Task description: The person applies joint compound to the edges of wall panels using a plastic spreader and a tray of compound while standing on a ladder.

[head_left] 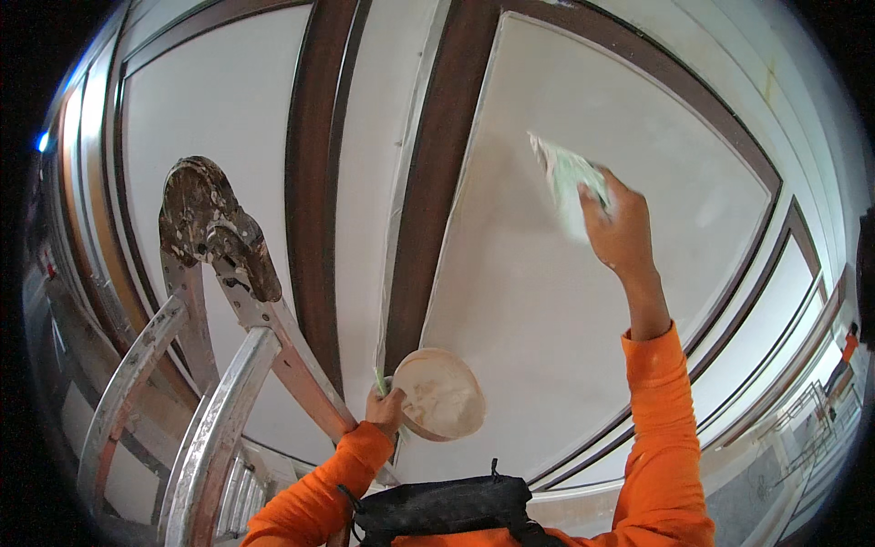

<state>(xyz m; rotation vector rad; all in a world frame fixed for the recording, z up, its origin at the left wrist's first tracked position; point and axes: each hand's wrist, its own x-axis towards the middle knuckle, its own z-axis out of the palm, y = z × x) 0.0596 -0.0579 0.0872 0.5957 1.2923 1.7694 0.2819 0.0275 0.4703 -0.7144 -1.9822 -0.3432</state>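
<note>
Far left: metal stepladder point(219, 419), its top hinge point(205, 219) caked with dark and pale splatter. Next, left hand point(385, 410), orange sleeve, on the left edge of a round, shallow bowl point(437, 365). Left fingers closed on that edge, partly hidden; a pale green strip point(380, 381) pokes up beside them, can't tell what it belongs to.

Bowl: off-white/beige, tilted so the inside faces the camera, sits low in front of the wall panel. Contents: creamy off-white paste point(451, 406), lumpy, smeared toward the wall of the bowl. Can't tell how deep. Black bag point(442, 506) on the person's front, just below.

Panel point(538, 319) is large, off-white, framed in dark brown trim point(442, 182); cloudy lighter patches to the right.

Flat tool point(567, 178) is up in front of the panel's upper part, well above the bowl. Pale green-white, whitish upper edge, motion-blurred; contact with the panel unclear. Right hand point(624, 223) grips its right end, fingers pinching it between thumb and the rest. Far right: another person in orange point(846, 356), well apart.
</note>
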